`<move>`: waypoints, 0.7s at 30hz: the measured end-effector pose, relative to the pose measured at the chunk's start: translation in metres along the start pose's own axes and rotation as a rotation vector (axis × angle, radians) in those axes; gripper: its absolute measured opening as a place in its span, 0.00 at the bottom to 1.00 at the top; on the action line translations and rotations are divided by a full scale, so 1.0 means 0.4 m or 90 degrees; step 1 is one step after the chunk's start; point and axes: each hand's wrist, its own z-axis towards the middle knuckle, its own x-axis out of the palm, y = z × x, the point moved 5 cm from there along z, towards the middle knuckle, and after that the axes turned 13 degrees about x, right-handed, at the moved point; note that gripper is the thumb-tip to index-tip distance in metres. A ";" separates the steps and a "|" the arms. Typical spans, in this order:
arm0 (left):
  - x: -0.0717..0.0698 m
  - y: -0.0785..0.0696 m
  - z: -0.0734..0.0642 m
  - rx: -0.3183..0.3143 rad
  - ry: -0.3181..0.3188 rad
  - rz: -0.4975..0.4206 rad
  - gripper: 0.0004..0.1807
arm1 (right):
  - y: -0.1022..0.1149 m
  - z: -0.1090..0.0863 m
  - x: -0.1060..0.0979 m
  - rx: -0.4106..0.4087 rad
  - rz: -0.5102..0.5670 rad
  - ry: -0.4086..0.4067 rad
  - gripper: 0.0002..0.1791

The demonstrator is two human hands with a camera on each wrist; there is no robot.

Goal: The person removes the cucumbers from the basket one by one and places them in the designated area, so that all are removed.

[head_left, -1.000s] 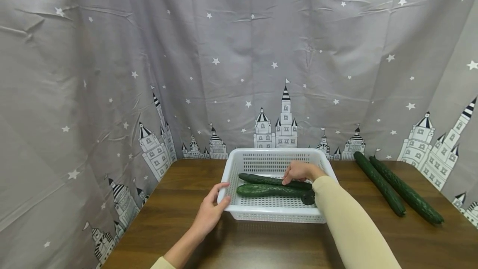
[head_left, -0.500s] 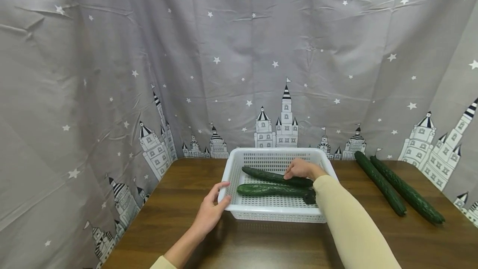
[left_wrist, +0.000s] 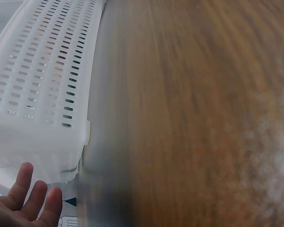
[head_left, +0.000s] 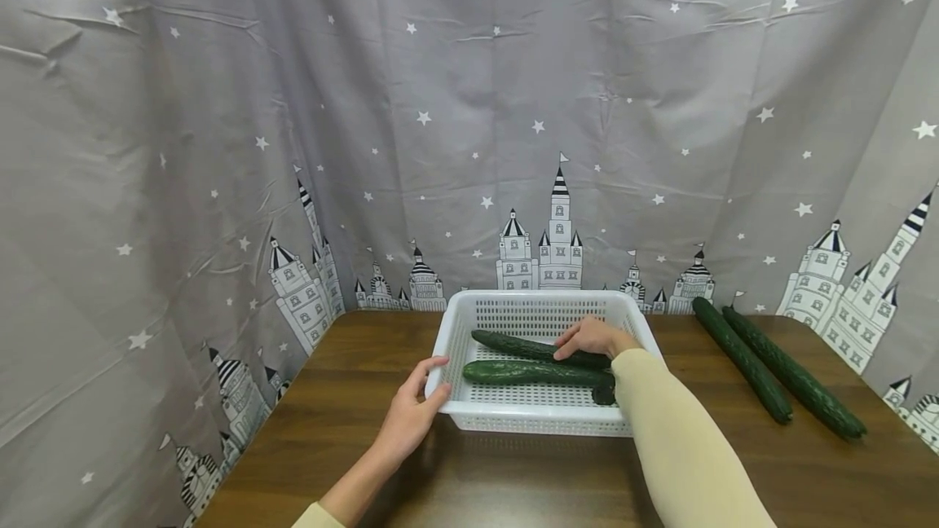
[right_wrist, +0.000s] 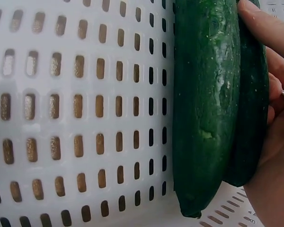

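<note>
In the head view, my left hand (head_left: 412, 412) holds the left rim of a white slotted plastic basket (head_left: 543, 410), thumb over the edge. Several of its fingers (left_wrist: 51, 208) show loosely bent beside the basket's end in the left wrist view. Inside the basket two cucumbers lie crosswise. My right hand (head_left: 592, 338) reaches in and grips the far cucumber (head_left: 509, 342) near its right part, thumb on one side and fingers on the other. The near cucumber (right_wrist: 206, 99) lies alongside it, closer to the front wall; my right sleeve covers the basket's right front corner.
Two more cucumbers lie side by side on the wooden table (head_left: 323, 422) right of the basket: a left one (head_left: 742, 361) and a right one (head_left: 795, 373). Behind the table hangs a grey curtain (head_left: 455, 88) printed with castles and stars.
The far cucumber's left end has swung slightly toward the back of the basket, widening the gap to the near cucumber. My left hand has stayed on the basket.
</note>
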 end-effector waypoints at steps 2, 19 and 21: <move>0.000 0.002 0.001 0.000 0.003 0.006 0.23 | -0.002 -0.001 0.002 0.004 -0.004 0.004 0.21; -0.001 0.008 0.000 0.009 0.004 0.027 0.22 | -0.009 0.007 0.003 0.028 0.008 0.001 0.23; -0.002 0.009 0.002 0.001 0.003 0.022 0.22 | -0.009 0.009 0.003 0.030 0.010 0.001 0.23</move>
